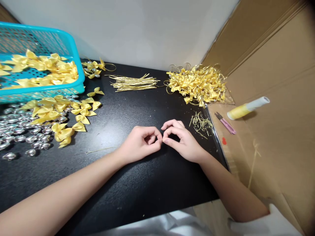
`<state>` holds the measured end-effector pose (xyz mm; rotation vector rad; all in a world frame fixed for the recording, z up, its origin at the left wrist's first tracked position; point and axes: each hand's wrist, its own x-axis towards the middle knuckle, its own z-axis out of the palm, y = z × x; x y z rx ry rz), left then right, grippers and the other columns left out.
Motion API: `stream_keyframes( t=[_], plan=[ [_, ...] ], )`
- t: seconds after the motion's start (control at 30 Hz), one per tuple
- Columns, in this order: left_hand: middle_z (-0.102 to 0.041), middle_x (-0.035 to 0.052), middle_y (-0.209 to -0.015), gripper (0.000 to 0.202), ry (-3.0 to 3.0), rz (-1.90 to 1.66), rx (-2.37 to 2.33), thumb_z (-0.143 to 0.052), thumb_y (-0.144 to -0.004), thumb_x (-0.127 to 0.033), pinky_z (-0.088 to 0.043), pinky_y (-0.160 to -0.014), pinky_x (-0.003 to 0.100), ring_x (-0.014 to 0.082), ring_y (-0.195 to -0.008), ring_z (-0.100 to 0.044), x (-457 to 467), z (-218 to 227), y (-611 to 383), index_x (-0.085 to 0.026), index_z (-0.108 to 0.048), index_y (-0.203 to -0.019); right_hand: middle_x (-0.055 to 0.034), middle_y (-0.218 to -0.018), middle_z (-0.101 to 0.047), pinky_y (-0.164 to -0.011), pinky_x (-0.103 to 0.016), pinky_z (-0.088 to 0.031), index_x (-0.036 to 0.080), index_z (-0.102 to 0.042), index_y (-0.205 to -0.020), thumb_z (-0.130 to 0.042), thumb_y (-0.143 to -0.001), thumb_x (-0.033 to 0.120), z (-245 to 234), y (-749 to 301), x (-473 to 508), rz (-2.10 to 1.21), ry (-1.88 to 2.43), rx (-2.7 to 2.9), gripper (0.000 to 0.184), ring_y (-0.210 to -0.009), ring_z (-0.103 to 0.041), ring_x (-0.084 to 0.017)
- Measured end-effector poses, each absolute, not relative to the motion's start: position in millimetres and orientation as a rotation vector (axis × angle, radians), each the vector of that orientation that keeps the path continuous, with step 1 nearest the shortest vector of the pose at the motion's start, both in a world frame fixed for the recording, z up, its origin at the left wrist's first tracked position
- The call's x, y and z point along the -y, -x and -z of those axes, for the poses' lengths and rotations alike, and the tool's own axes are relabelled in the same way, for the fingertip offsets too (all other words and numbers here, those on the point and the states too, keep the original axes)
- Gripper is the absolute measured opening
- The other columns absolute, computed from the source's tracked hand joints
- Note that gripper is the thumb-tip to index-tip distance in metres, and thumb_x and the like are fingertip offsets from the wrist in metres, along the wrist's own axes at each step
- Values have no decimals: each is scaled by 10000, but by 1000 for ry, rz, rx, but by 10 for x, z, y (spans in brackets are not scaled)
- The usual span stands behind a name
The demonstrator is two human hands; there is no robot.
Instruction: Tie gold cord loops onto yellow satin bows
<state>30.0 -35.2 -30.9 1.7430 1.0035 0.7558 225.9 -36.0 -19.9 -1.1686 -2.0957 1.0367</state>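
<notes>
Well, the left hand (142,144) and the right hand (182,142) come together over the black tabletop (137,193). Their fingers (170,141) bend in and their tips meet, but I cannot tell if they pinch something tiny.

A thin gold wire (98,150) lies to the left of the fingers, and one end goes out of sight by the left wrist. Ahead of the fingers, past a wide stretch of black top with room to move, lies a bunch of gold sticks (136,82). Ahead and to the right is a big heap of yellow bows with rings (197,83), close to the far right corner.

Bits of cut wire (201,125) lie just right of the fingers, near the side edge. The right arm goes over that edge. Past it, on brown cardboard (275,141), are pink snippers (226,124) and a tube (248,107).

Well left of the fingers are loose yellow bows (82,113), shiny silver drops (40,137) and a blue basket (80,70). The near edge runs behind the fingers.
</notes>
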Motion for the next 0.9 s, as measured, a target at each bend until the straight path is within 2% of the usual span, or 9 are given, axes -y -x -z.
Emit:
stream_keyframes(
  t=[0.27, 0.4, 0.6, 0.7, 0.9],
  plan=[
    [-351, -98, -504, 89, -1852, -779, -1009, -571, -749, -136, -277, -481, 154, 35, -463, -318, 366, 310, -313, -135, -602, -666, -56, -1103, -593, -1043, -426, -352, 204, -605, -793, -609, -887, 236, 198, -2271, 325, -1253, 1200, 2031, 100, -1121, -490, -212],
    [-356, -99, -500, 82, -1853, -777, -1013, -567, -740, -127, -279, -481, 154, 34, -459, -323, 362, 321, -315, -135, -606, -668, -59, -1111, -602, -1048, -440, -352, 207, -627, -811, -558, -899, 215, 191, -2310, 301, -1271, 1200, 1955, 111, -1119, -520, -207],
    [-358, -98, -498, 86, -1865, -786, -1022, -574, -739, -132, -281, -483, 156, 35, -458, -332, 366, 327, -315, -135, -614, -664, -67, -1032, -667, -946, -420, -437, 202, -686, -813, -667, -805, 183, 183, -2286, 345, -850, 1145, 2076, 28, -1020, -565, -216],
    [-363, -96, -494, 92, -1873, -788, -1031, -575, -746, -145, -279, -480, 160, 39, -455, -334, 375, 323, -322, -136, -617, -665, -51, -953, -701, -891, -405, -468, 214, -690, -744, -683, -790, 157, 193, -2242, 373, -646, 1087, 2115, 74, -967, -570, -213],
    [-363, -94, -489, 82, -1917, -766, -1053, -572, -740, -151, -281, -476, 165, 45, -447, -335, 388, 304, -331, -140, -609, -668, -32, -898, -702, -841, -399, -487, 224, -657, -659, -659, -762, 124, 186, -2238, 371, -593, 1122, 2064, 143, -912, -587, -206]
  ],
)
